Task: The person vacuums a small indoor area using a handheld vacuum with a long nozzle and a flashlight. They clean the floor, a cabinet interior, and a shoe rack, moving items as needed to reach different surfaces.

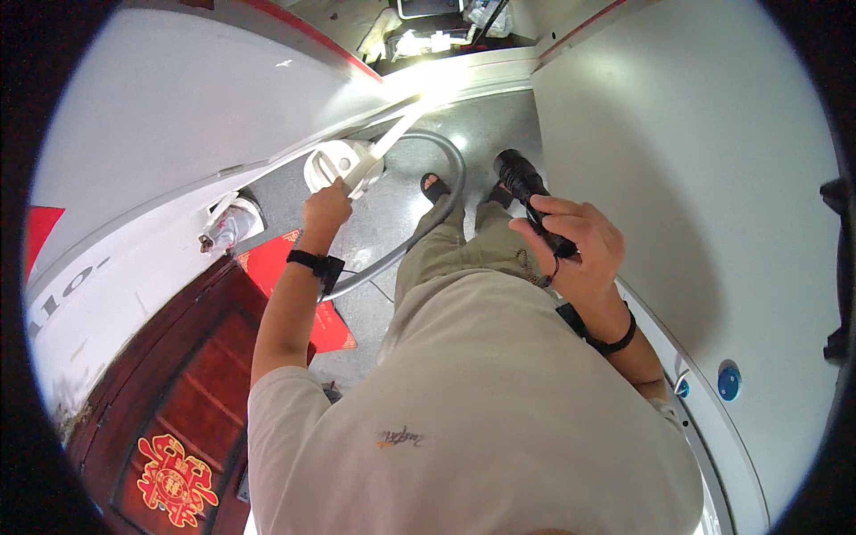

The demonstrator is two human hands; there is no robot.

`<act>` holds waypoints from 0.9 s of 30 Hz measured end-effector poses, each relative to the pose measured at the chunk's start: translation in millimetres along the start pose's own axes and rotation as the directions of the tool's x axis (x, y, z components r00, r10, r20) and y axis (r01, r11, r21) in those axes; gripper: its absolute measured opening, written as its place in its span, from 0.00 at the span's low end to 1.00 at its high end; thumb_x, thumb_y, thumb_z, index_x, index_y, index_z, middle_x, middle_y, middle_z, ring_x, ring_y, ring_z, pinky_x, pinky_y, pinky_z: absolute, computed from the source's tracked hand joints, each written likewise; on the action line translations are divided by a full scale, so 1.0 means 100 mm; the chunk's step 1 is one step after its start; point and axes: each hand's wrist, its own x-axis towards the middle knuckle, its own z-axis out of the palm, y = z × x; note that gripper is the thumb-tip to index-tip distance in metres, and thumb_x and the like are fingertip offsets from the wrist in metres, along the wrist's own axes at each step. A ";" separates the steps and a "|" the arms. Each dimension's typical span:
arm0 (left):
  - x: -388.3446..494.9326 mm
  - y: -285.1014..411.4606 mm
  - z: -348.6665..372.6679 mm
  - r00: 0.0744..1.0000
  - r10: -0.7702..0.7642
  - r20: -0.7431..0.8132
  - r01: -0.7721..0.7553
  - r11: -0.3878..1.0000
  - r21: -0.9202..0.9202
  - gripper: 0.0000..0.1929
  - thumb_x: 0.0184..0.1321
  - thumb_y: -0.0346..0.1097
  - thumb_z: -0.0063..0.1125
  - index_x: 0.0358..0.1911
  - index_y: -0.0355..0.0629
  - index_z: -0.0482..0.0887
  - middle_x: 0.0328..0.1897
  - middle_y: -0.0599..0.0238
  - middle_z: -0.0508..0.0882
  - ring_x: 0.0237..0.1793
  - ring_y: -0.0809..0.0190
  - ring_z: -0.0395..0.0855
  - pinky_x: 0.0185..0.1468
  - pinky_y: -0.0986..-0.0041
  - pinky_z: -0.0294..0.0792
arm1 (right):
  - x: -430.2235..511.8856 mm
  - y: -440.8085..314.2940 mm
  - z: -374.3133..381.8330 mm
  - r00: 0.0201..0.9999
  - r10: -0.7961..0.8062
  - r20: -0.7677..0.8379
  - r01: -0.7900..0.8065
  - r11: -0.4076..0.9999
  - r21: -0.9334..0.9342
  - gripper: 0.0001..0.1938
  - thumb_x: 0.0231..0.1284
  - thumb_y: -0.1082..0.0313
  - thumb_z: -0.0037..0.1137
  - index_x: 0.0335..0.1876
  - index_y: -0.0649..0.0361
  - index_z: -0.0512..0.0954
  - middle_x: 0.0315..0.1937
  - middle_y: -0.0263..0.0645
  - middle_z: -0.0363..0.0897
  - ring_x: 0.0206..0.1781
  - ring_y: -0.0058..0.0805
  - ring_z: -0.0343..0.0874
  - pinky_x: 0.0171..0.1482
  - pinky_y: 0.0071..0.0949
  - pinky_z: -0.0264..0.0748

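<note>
My left hand (328, 210) is closed around the near end of a straight white wand (394, 137), which slants away into a bright glare at the sill. Beneath and beside the wand, a round white appliance (328, 164), apparently a canister vacuum cleaner, is on the floor. A grey corrugated hose (458, 167) loops past my feet and passes behind my left forearm; its joint with the wand is hidden. In my right hand (588, 241) is a black flashlight (521, 177), its head towards the opening ahead and a wrist cord hanging near the tail.
A white door panel (669, 167) stands close on my right. Ahead, a raised white sill (495, 70) borders an opening with cluttered equipment. A white bin (244, 221) with a plastic bag, red sheets (271, 257) and a dark red door (200, 388) are at left.
</note>
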 end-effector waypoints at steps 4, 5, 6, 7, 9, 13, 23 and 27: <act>-0.11 -0.16 0.06 0.998 -0.026 0.064 0.028 0.999 -0.023 0.23 0.62 0.45 0.60 0.58 0.45 0.75 0.44 0.47 0.88 0.46 0.42 0.88 0.50 0.50 0.78 | 0.02 -0.01 0.03 1.000 -0.001 -0.002 0.001 1.000 0.013 0.23 0.41 0.70 0.81 0.38 0.54 0.72 0.40 0.38 0.88 0.30 0.33 0.84 0.30 0.27 0.80; -0.14 -0.20 0.07 0.996 -0.041 0.079 0.043 0.999 -0.030 0.23 0.63 0.45 0.60 0.59 0.45 0.74 0.44 0.46 0.88 0.47 0.43 0.88 0.51 0.50 0.77 | 0.03 0.00 0.03 1.000 -0.014 0.001 0.014 1.000 0.014 0.23 0.42 0.71 0.81 0.38 0.54 0.72 0.40 0.39 0.88 0.29 0.33 0.84 0.29 0.26 0.79; -0.17 -0.23 0.07 0.993 -0.066 0.100 0.070 0.997 -0.040 0.24 0.63 0.45 0.60 0.60 0.45 0.74 0.45 0.46 0.88 0.48 0.43 0.87 0.52 0.51 0.77 | 0.03 0.00 0.03 1.000 -0.027 0.003 0.027 0.999 0.016 0.23 0.42 0.71 0.81 0.39 0.55 0.72 0.39 0.41 0.88 0.29 0.33 0.84 0.28 0.25 0.78; -0.21 -0.26 0.07 0.991 -0.067 0.118 0.072 0.997 -0.034 0.24 0.63 0.46 0.59 0.61 0.46 0.74 0.46 0.46 0.88 0.49 0.43 0.87 0.52 0.50 0.77 | 0.04 0.01 0.04 0.999 -0.033 -0.001 0.033 0.999 0.016 0.24 0.43 0.72 0.81 0.39 0.56 0.72 0.39 0.43 0.88 0.28 0.32 0.83 0.27 0.24 0.76; -0.28 -0.30 0.07 0.983 -0.103 0.153 0.107 0.994 -0.020 0.25 0.64 0.46 0.59 0.63 0.47 0.73 0.47 0.45 0.88 0.49 0.42 0.87 0.53 0.50 0.77 | 0.04 0.01 0.04 0.999 -0.034 0.006 0.034 0.999 0.021 0.24 0.42 0.72 0.81 0.39 0.56 0.72 0.39 0.43 0.88 0.28 0.32 0.83 0.27 0.25 0.76; -0.45 -0.32 0.08 0.983 -0.136 0.127 0.142 0.989 -0.043 0.28 0.65 0.47 0.58 0.67 0.50 0.71 0.47 0.46 0.88 0.49 0.40 0.87 0.53 0.48 0.77 | 0.05 0.03 0.04 1.000 -0.028 0.013 0.027 0.999 0.041 0.24 0.42 0.72 0.81 0.39 0.56 0.72 0.39 0.42 0.88 0.28 0.32 0.83 0.27 0.25 0.76; -0.06 0.67 0.18 0.992 0.044 0.121 -0.024 0.986 -0.166 0.26 0.66 0.50 0.55 0.63 0.43 0.73 0.48 0.43 0.87 0.49 0.40 0.87 0.51 0.50 0.77 | 0.06 -0.01 0.05 1.000 0.022 0.021 -0.023 0.999 0.025 0.21 0.43 0.69 0.81 0.36 0.54 0.73 0.40 0.39 0.88 0.30 0.33 0.85 0.31 0.27 0.80; 0.27 1.25 0.17 0.991 0.126 0.047 -0.115 0.977 -0.181 0.25 0.66 0.50 0.53 0.58 0.37 0.75 0.48 0.43 0.87 0.50 0.40 0.87 0.51 0.51 0.77 | 0.03 0.02 -0.03 1.000 0.010 0.012 -0.010 1.000 -0.006 0.23 0.42 0.71 0.82 0.38 0.55 0.72 0.39 0.41 0.88 0.28 0.32 0.84 0.28 0.25 0.78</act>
